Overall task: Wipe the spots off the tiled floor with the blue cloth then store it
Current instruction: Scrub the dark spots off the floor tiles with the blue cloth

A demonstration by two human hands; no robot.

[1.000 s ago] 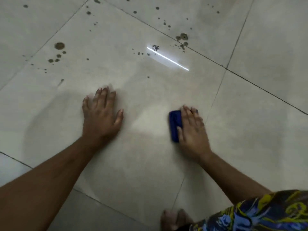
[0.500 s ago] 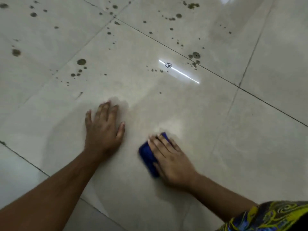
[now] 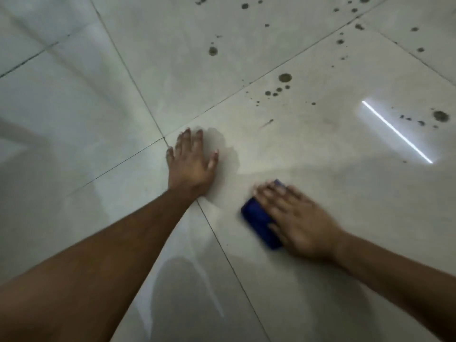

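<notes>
A folded blue cloth (image 3: 259, 222) lies flat on the pale tiled floor (image 3: 345, 198), pressed down by my right hand (image 3: 298, 219), whose fingers lie spread over it; the hand looks motion-blurred. My left hand (image 3: 191, 164) rests palm-down on the floor to the left of the cloth, fingers apart, holding nothing. Dark spots (image 3: 285, 77) are scattered across the tiles farther away, at the upper middle and upper right, with another large spot (image 3: 441, 116) at the far right.
Dark grout lines (image 3: 138, 87) cross the floor and meet near my left hand. A bright strip of reflected light (image 3: 397, 132) lies on the tile at the right. A damp, smeared patch (image 3: 229, 154) shows just beyond my left hand.
The view has swung to the left, so the spots now sit at the upper right. My right hand has slid the cloth along the floor, still close to my left hand, which stays planted.
</notes>
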